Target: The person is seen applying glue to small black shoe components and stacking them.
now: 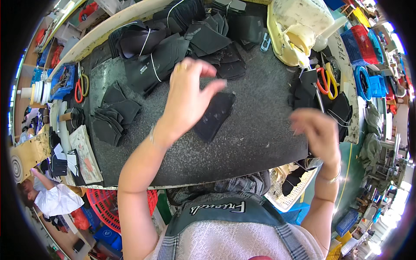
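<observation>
At the dark speckled worktable (260, 130), the left hand (188, 97) pinches a flat black fabric piece (214, 116) at centre; the blurred right hand (316, 130), at three o'clock, hovers loosely open.

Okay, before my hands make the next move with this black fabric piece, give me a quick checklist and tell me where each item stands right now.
1. Left hand on the black fabric piece: ok, thumb and fingers pinch its upper edge.
2. Piece lying flat on the grey work mat: ok, though its upper edge is hidden under the hand.
3. Right hand free: cannot tell, it is blurred; nothing visible in it.
4. Mat bare between the hands: ok.
5. Stack of black cut pieces within reach: ok, left of the hand.
6. Orange-handled scissors at hand: ok, at the right edge.
</observation>
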### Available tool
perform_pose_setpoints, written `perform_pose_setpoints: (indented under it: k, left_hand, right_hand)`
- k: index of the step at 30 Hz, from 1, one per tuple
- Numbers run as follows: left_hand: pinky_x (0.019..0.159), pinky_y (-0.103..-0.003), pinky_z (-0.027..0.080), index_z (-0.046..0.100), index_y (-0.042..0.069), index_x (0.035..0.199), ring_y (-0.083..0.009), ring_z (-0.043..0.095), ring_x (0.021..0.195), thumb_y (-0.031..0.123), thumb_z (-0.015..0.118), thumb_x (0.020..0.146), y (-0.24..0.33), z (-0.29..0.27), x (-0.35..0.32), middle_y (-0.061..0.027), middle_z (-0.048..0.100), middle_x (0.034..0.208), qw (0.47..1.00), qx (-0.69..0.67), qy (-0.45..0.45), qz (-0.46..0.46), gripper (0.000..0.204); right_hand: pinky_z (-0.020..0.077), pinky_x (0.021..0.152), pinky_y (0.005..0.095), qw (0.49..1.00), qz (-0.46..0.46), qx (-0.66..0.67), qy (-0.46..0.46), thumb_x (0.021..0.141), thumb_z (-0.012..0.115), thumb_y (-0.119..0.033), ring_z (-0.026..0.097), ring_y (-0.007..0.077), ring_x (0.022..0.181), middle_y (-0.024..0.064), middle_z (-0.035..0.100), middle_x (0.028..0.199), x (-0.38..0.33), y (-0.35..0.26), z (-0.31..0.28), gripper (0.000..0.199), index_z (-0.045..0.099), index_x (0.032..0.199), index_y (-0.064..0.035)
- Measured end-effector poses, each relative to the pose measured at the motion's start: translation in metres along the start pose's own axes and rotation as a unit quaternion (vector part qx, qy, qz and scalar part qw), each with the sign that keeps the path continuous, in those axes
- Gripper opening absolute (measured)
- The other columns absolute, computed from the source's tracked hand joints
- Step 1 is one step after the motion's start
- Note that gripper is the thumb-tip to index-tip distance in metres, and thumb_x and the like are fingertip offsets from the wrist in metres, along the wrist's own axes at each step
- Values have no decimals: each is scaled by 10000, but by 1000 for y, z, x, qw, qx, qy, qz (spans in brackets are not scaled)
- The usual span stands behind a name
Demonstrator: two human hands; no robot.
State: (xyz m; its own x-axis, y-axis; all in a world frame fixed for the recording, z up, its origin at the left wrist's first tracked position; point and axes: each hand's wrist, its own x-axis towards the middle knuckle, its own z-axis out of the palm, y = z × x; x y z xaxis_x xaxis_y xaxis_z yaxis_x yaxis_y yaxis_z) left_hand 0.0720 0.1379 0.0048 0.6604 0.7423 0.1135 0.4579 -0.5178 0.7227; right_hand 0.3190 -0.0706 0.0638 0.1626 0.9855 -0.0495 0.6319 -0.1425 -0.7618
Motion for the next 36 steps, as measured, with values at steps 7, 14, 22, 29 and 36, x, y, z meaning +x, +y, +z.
perform_pose_setpoints:
  k: [7,14,22,29,36]
  left_hand:
    - [796,-354,473,540,30,990,-230,544,877,113,842,702,-2,27,-51,-88,538,920,999,23,22,-33,426]
    - [727,-241,511,561,-29,1188,-76,604,807,1,718,812,18,13,-60,-44,650,976,812,-534,-11,-234,408]
    - [752,-237,516,627,-36,1126,-64,602,824,-35,630,830,31,18,-66,-25,658,960,800,-552,-40,-230,296]
    - [725,-232,507,640,-25,1085,-55,593,795,-27,623,843,37,21,-67,-9,655,925,804,-549,-14,-228,243]
    - [708,-218,501,643,-18,1093,-52,588,774,-24,621,851,40,23,-70,-7,657,925,806,-543,-17,-236,243]
  right_hand:
    - [472,806,356,880,-167,-304,325,799,752,-99,588,252,882,88,613,910,102,22,2,396,632,1175,-70]
    - [535,625,261,907,-24,-115,405,928,657,-98,649,119,767,89,709,1007,68,31,9,134,707,1021,-14]
    - [528,736,253,913,-73,-4,401,916,659,-75,668,118,838,105,726,962,22,-30,53,162,689,1029,37]
    - [546,641,303,953,-184,-76,227,836,702,6,709,246,732,150,706,864,20,-51,60,191,667,1024,3]
    - [537,613,286,947,-196,-56,248,838,702,8,696,230,679,144,700,831,29,-53,57,160,669,994,-4]
